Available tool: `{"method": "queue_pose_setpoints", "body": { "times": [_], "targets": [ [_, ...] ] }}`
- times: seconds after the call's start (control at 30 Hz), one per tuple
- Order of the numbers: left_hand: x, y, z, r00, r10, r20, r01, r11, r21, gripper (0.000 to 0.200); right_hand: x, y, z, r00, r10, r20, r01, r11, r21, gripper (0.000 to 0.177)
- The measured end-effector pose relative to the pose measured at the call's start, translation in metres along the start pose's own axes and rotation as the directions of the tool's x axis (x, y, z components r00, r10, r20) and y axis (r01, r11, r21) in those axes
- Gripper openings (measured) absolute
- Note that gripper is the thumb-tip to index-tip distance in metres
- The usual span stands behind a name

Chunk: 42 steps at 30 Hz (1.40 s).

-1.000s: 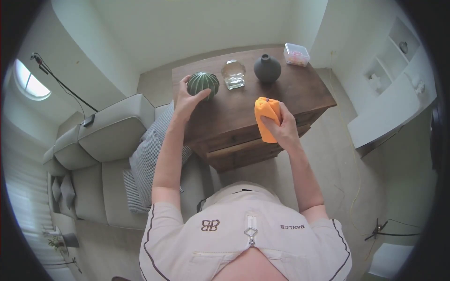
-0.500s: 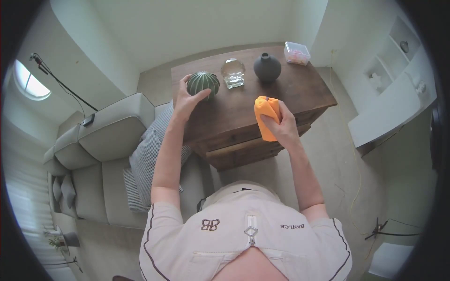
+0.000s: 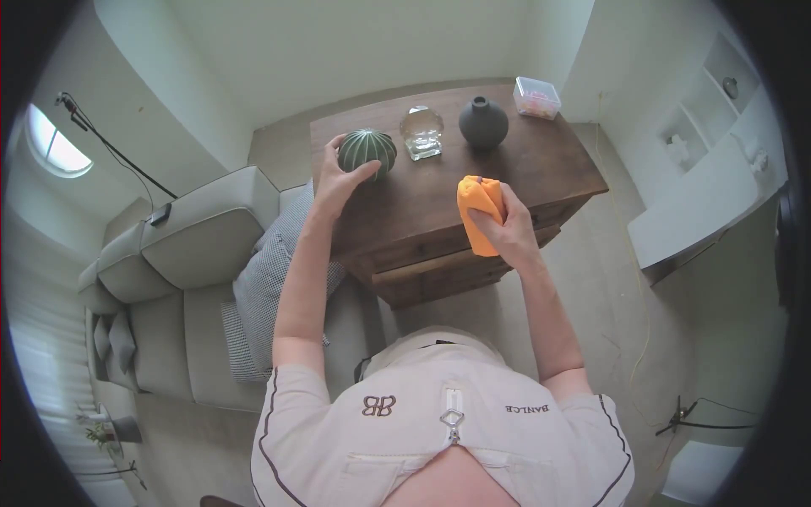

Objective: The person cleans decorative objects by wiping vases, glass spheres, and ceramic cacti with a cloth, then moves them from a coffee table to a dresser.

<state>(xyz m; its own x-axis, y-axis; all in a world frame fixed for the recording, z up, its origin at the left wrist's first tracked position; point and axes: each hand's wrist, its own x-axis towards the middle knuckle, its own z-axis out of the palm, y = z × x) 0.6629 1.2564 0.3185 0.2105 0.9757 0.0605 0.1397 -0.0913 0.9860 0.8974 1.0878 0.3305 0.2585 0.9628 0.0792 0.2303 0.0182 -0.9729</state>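
My left hand [image 3: 342, 177] is closed around the near left side of a round green ribbed cactus ornament [image 3: 368, 152] at the left end of the wooden cabinet top. In front of the cabinet's near edge, my right hand [image 3: 514, 226] grips a folded orange cloth [image 3: 479, 213], thumb across its face. Just right of the ornament stands a clear glass ball on a square glass base [image 3: 421, 133]. Beside that is a dark grey round vase [image 3: 483, 123] with a narrow neck.
A clear plastic box [image 3: 536, 98] with pinkish contents sits at the cabinet's far right corner. The wooden cabinet [image 3: 439, 198] has drawers facing me. To the left is a grey sofa [image 3: 203, 221] with a knitted blanket [image 3: 270, 279]. White shelving [image 3: 701, 190] stands along the right wall.
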Motion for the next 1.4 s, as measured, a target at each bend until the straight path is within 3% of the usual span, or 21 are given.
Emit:
{"method": "queue_pose_setpoints", "body": {
  "times": [0.9, 1.4],
  "targets": [
    [0.000, -0.003, 0.000, 1.000, 0.002, 0.000, -0.002, 1.000, -0.027, 0.087, -0.003, -0.008, 0.002, 1.000, 0.026, 0.001, -0.026, 1.000, 0.017, 0.035],
    [-0.006, 0.002, 0.003, 0.999, -0.016, -0.048, 0.019, 0.997, 0.073, 0.087, 0.002, -0.002, -0.001, 0.999, -0.004, 0.051, 0.002, 1.000, 0.022, 0.038]
  ]
}}
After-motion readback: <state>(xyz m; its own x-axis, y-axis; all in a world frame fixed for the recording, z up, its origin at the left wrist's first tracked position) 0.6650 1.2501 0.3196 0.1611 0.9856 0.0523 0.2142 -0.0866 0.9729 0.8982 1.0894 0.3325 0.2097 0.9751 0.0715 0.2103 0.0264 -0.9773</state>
